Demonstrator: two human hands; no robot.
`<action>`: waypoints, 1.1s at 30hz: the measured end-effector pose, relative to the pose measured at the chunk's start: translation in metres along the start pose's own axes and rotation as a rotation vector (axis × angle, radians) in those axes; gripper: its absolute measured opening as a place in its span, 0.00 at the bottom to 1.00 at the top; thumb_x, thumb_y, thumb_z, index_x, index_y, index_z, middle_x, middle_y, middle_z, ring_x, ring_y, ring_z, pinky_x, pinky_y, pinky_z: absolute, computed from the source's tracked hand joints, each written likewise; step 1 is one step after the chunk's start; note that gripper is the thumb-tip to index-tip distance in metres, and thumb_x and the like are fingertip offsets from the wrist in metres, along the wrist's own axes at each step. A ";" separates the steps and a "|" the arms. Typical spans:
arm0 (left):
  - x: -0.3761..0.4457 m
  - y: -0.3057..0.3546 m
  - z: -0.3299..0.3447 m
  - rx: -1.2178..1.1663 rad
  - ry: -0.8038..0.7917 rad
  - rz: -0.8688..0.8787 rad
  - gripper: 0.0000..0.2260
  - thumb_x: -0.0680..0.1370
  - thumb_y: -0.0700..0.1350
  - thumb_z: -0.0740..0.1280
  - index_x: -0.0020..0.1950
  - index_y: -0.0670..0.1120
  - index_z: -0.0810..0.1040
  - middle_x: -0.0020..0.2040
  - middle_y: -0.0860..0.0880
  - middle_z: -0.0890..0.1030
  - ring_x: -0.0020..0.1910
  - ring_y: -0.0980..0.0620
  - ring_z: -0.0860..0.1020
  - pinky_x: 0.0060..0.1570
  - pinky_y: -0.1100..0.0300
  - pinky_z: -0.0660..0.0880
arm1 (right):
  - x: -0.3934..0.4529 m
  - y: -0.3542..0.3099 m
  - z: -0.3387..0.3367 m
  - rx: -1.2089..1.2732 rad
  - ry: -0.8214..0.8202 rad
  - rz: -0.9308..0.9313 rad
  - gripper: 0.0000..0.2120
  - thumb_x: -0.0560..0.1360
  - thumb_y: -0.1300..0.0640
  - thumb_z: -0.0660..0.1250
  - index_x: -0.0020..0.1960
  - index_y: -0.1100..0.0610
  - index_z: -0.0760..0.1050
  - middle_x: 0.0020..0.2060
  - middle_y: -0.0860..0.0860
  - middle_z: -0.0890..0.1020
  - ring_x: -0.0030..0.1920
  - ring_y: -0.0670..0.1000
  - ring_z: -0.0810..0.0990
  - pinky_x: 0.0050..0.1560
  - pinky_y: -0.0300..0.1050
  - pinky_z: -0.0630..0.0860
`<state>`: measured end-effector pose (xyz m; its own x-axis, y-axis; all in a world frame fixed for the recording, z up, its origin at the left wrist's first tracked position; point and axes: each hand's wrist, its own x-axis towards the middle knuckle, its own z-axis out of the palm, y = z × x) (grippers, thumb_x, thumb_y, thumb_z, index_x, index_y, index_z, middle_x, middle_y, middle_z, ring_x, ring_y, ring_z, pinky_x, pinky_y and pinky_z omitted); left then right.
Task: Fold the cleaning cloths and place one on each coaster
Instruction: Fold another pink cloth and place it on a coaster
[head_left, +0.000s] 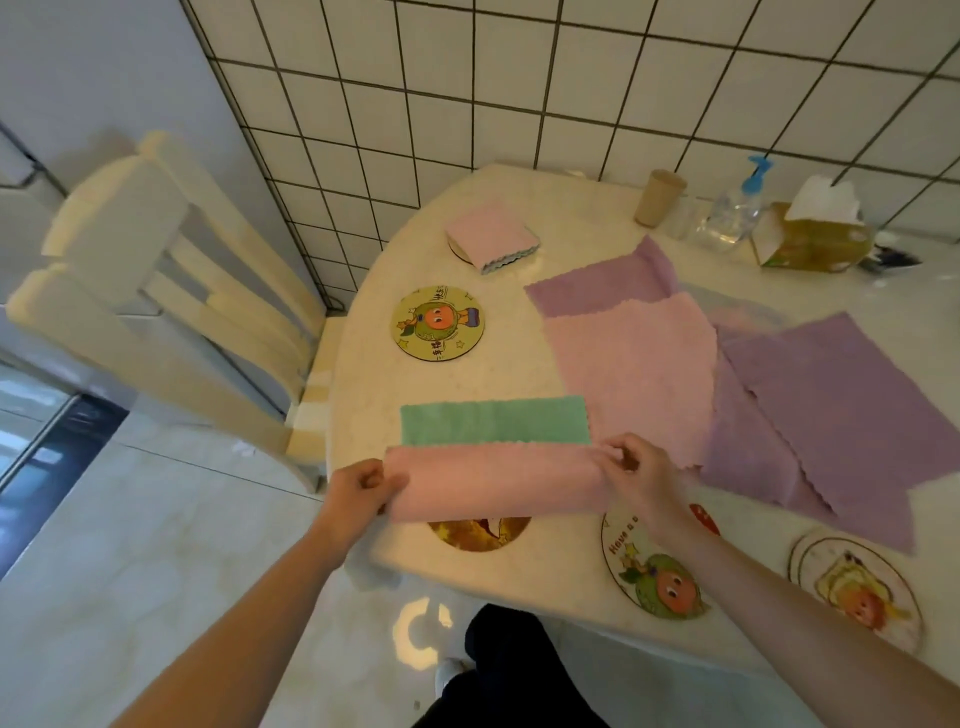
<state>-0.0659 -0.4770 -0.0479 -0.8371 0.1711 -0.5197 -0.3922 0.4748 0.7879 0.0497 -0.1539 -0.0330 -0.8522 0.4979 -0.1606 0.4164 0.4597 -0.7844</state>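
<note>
Two hands pinch one cloth: left hand (358, 488) and right hand (636, 467) each closed on an end of the pink-and-green cloth (493, 457), lifted at the table's (519, 571) near edge, pink half turning over green, above a half-hidden coaster (480, 532). Risk: corners misalign if one hand leads; fold goes skew. Slack could drag across the pink cloth (628, 364) lying flat just beside it.

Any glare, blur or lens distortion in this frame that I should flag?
Head view: wide-angle bending curves the tile wall grid and bows the chair; a bright ceiling-light reflection glares off the floor below the table edge; the chair and left margin are soft and smeared; both hands and the pink cloth are fairly sharp, evenly lit, with weak shadows.
</note>
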 end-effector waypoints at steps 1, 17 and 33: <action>0.010 0.003 0.002 -0.044 0.010 -0.040 0.10 0.76 0.43 0.70 0.35 0.42 0.76 0.31 0.50 0.74 0.36 0.48 0.74 0.43 0.46 0.77 | 0.014 -0.004 0.003 0.017 0.012 0.056 0.02 0.75 0.55 0.68 0.47 0.52 0.77 0.41 0.47 0.81 0.42 0.49 0.79 0.44 0.45 0.76; 0.072 0.017 0.038 0.074 0.244 -0.011 0.09 0.81 0.49 0.60 0.51 0.46 0.76 0.42 0.48 0.81 0.41 0.49 0.77 0.38 0.56 0.70 | 0.106 0.014 0.028 0.063 -0.043 0.273 0.08 0.76 0.59 0.66 0.51 0.62 0.78 0.44 0.54 0.83 0.44 0.51 0.80 0.40 0.37 0.75; 0.052 0.025 0.043 0.501 0.446 0.139 0.16 0.78 0.52 0.63 0.63 0.46 0.70 0.55 0.49 0.75 0.54 0.47 0.74 0.51 0.53 0.73 | 0.096 -0.005 0.020 -0.198 0.053 0.104 0.06 0.76 0.60 0.65 0.52 0.56 0.70 0.49 0.51 0.76 0.46 0.49 0.75 0.39 0.35 0.68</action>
<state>-0.1028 -0.4194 -0.0699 -0.9861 -0.0618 -0.1545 -0.1359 0.8350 0.5333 -0.0406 -0.1233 -0.0571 -0.7859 0.5857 -0.1983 0.5594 0.5369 -0.6314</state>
